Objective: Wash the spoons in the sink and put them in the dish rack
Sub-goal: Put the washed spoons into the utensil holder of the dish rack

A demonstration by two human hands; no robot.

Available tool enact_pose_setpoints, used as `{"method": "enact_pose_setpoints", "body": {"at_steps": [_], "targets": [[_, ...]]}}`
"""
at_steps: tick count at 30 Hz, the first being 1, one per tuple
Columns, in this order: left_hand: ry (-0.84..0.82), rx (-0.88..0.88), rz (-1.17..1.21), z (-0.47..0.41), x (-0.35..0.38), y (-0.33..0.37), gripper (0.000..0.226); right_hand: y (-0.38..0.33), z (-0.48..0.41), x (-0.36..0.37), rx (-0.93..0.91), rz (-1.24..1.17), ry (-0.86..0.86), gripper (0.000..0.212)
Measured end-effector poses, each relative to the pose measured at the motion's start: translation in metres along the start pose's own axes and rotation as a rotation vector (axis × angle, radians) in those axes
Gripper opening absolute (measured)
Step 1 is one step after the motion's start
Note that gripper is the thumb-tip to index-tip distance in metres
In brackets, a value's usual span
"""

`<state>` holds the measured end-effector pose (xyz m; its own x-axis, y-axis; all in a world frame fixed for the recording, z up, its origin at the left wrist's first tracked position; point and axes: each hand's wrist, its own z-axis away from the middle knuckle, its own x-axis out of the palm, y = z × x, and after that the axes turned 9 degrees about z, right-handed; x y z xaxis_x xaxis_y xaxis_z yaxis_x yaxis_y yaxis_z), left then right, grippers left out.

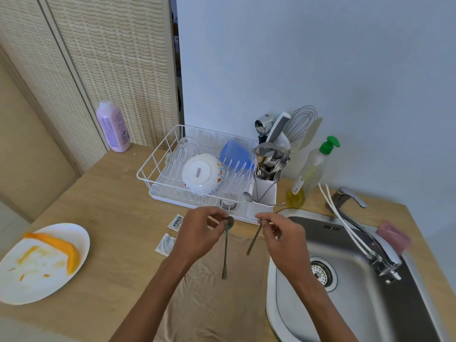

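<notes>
From where I stand, the job looks to be somewhere in its middle. Both spoons are out of the sink (350,312), which lies to the right of the dish rack (158,154) with no water running that I can see, but neither has gone into the rack yet. Whether they are washed I cannot tell; no suds or drips show on them. The white cutlery holder (265,191) at the rack's right end is already crowded with cutlery, and that is the likely place for them, so if they are clean, one short reach finishes it.

The left hand (199,233) is just in front of the rack's front edge, its fingers (217,218) pinched together at the bowl end of the left spoon (225,248), whose handle hangs straight down over the beige cloth (209,292) on the desk (111,218). The right hand (283,238), in front of the rack's right corner, pinches the top of the right spoon (254,239) between thumb and fingertips; it hangs slanted, handle tip pointing back toward the person. The spoons hang near each other without touching, and neither touches the rack — both are held clear of the cloth, as far as I can judge
</notes>
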<state>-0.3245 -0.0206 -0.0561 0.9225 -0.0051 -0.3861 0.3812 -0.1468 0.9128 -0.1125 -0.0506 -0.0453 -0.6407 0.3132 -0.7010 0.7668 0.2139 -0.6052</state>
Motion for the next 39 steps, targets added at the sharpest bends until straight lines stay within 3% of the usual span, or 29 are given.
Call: {"method": "enact_pose_setpoints", "body": {"at_steps": [5,16,25,32,35,39], "targets": [[-0.006,0.021,-0.051,0.012,0.008,-0.004,0.014,0.011,0.017,0.015,-0.022,0.073,0.023,0.022],[0.191,0.105,0.023,0.019,0.003,0.004,0.012,0.008,0.02,0.017,0.034,0.084,0.041,0.017],[0.133,0.151,-0.058,0.024,0.009,0.005,0.006,0.01,0.019,0.016,0.064,0.113,0.021,0.019],[0.104,0.19,-0.07,0.024,0.007,0.008,0.023,0.009,0.02,0.014,0.079,0.131,0.016,0.019],[0.098,0.183,-0.064,0.027,0.008,0.004,0.011,0.009,0.019,0.013,0.092,0.132,0.021,0.018],[0.095,0.189,-0.047,0.028,0.01,0.002,0.014,0.009,0.019,0.014,0.087,0.158,-0.001,0.018]]}}
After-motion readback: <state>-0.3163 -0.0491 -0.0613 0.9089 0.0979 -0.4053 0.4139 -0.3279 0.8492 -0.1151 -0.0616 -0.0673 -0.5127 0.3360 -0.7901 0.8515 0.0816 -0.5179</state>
